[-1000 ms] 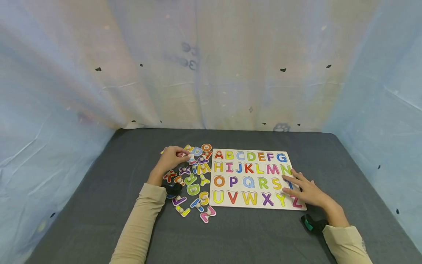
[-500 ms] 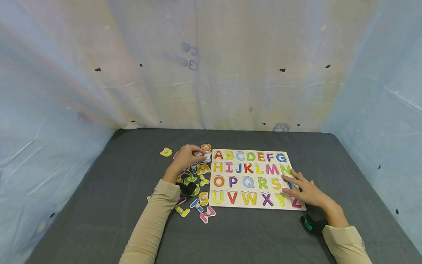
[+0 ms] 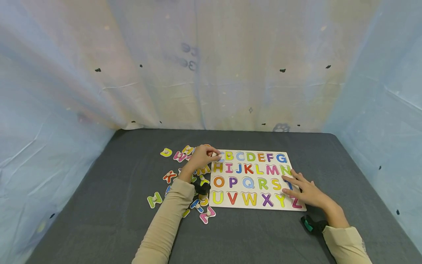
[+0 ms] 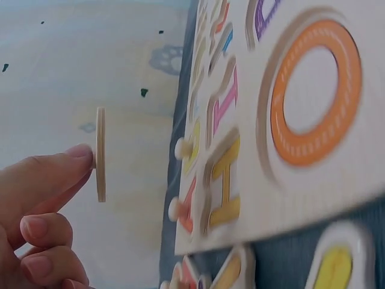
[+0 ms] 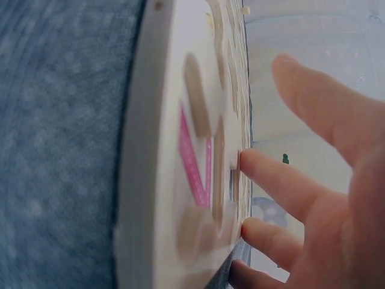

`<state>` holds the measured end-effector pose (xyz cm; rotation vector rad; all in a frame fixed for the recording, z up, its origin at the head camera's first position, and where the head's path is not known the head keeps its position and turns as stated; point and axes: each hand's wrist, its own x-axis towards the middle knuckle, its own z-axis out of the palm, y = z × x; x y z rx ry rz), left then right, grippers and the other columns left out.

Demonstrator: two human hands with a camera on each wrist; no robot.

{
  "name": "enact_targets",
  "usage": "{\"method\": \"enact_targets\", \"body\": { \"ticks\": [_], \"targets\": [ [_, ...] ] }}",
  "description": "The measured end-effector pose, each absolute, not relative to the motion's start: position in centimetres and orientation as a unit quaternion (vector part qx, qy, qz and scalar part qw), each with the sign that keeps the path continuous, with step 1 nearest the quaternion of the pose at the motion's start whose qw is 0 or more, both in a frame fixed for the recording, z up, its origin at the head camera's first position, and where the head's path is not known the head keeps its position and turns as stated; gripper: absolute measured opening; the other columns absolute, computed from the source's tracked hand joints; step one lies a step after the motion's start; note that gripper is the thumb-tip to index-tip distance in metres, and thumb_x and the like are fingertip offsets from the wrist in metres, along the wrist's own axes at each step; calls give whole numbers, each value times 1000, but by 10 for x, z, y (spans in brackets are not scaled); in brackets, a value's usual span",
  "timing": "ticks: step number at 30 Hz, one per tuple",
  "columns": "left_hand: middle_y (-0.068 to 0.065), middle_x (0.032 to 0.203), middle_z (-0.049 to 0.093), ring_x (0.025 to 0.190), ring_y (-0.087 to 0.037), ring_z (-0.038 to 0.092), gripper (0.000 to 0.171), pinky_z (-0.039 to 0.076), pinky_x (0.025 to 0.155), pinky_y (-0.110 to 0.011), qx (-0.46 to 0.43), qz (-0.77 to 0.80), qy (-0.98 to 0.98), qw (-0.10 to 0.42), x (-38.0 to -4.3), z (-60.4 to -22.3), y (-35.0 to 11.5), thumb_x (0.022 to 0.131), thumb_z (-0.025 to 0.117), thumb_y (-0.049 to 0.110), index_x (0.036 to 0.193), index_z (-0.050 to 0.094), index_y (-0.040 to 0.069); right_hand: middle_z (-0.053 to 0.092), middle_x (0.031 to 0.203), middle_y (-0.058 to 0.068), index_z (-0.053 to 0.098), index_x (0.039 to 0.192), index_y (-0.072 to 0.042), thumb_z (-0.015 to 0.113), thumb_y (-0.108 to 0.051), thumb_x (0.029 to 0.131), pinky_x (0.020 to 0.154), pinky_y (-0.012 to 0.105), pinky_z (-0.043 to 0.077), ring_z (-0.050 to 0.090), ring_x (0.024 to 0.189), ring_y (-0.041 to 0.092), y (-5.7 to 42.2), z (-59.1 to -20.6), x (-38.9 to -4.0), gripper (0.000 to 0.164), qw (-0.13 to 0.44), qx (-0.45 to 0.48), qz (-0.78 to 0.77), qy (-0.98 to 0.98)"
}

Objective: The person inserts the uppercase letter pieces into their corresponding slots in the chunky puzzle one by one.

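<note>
Left wrist view: grip of L hand (image 3: 202,157) pinches a letter piece (image 4: 101,155), prob. by its knob so the underside is clear, just above the upper-L corner of the puzzle board (image 3: 225,189) (per head cam). R hand (image 3: 309,191) rests on the board's R side, likely to steady it; loose letters (image 3: 154,200) lie L of it on the bench (image 3: 250,238), prob. for easy reach.

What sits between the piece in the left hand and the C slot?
In the head view, the yellow B piece lies between the held piece and the C slot, in the top row.
</note>
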<state>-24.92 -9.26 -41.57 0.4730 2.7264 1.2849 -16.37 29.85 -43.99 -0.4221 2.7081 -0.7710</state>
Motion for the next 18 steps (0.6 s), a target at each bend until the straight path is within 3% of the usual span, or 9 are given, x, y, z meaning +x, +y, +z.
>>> {"method": "enact_targets", "body": {
  "ticks": [6,11,18],
  "targets": [
    [1,60,37,57,-14,32,18,29,60,-24,149,451,879,47,-254,-422,-78,88,71,19,99,75,6,15,156,33,43,144,-6,64,-41,87,100,82,2,8,140,62,297,-439,-163,71,148,-145,-276,939],
    [3,62,41,57,-12,33,20,30,58,-22,145,463,872,61,-258,-429,-70,89,70,19,103,74,6,14,156,32,42,145,-6,64,-42,87,101,81,0,7,140,61,296,-439,-163,71,154,-140,-282,937],
    [1,62,35,58,-13,28,21,27,58,-24,136,475,867,71,-262,-432,-54,90,68,20,105,74,7,14,156,32,42,145,-7,64,-42,87,101,81,0,7,140,61,298,-440,-163,71,153,-141,-281,937]
  ]
}}
